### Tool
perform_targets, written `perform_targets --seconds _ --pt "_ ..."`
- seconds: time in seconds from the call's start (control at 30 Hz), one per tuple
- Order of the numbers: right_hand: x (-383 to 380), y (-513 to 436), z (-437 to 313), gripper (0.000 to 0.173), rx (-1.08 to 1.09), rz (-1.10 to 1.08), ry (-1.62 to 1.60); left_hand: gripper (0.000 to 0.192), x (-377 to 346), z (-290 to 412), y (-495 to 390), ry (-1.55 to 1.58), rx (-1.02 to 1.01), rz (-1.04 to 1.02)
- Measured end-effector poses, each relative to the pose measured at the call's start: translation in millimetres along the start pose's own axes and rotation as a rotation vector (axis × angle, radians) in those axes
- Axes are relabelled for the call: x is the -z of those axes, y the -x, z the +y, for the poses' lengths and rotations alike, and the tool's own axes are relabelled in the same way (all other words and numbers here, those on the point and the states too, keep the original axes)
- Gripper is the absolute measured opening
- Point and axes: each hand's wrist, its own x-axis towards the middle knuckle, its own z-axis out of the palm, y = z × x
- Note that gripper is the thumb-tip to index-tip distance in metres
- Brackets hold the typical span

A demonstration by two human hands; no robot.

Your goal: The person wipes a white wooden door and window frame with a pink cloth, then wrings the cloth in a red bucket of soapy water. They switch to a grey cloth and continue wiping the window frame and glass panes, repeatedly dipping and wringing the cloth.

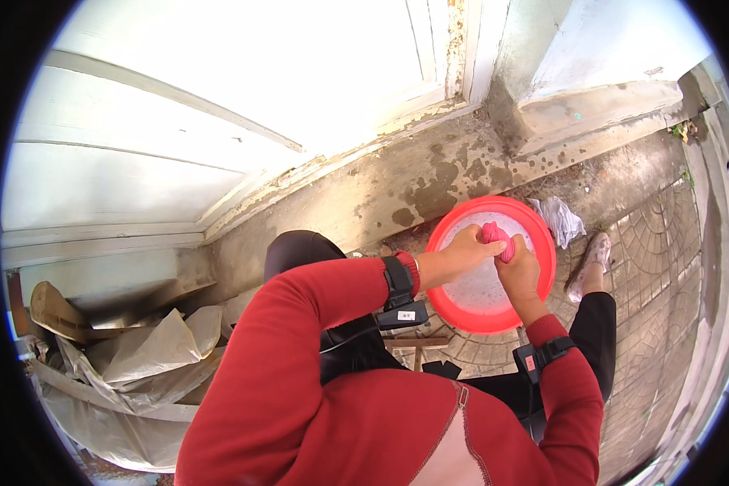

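Note:
A red plastic basin (542, 276) of sudsy water (474, 291) stands on the paving between my feet. Above the water, a bunched, twisted pink cloth (497, 239) is held between both hands. My left hand (471, 250) closes on it from the left, with the thumb laid across it. On its right side my right hand (518, 267) has its fingers wrapped around the lower part. The palms and some fingertips are hidden from view. A crumpled pale striped cloth (560, 222) lies on the ground just beyond the basin's right rim.
A concrete ledge (364, 182) with wet spots runs along the white wall behind the basin. At left, plastic sheeting (152, 352) lies over wooden boards. My right shoe (590, 264) rests beside the striped cloth. A small wooden piece (416, 343) is near my knees.

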Motion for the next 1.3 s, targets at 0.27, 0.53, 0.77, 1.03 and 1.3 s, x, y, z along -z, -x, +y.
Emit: perform_targets --seconds 0.27,0.53,0.77,1.03,1.3 --pt "32 -14 -10 0.03 -0.399 -0.627 -1.212 0.047 10 38 -3 0.396 -0.166 -0.253" --pt "43 -16 -28 0.036 -0.198 -0.39 -0.854 0.044 9 51 -1 0.202 -0.034 -0.396" --pt "71 15 -33 0.067 0.11 -0.141 -0.294 0.042 24 71 1 0.525 -0.193 -0.108" --pt "104 37 -33 0.051 0.091 -0.096 -0.311 0.047 15 83 16 0.157 0.027 -0.089" --pt "93 28 -30 0.053 0.162 -0.091 -0.278 0.047 87 204 -10 -0.265 -0.294 -0.122"
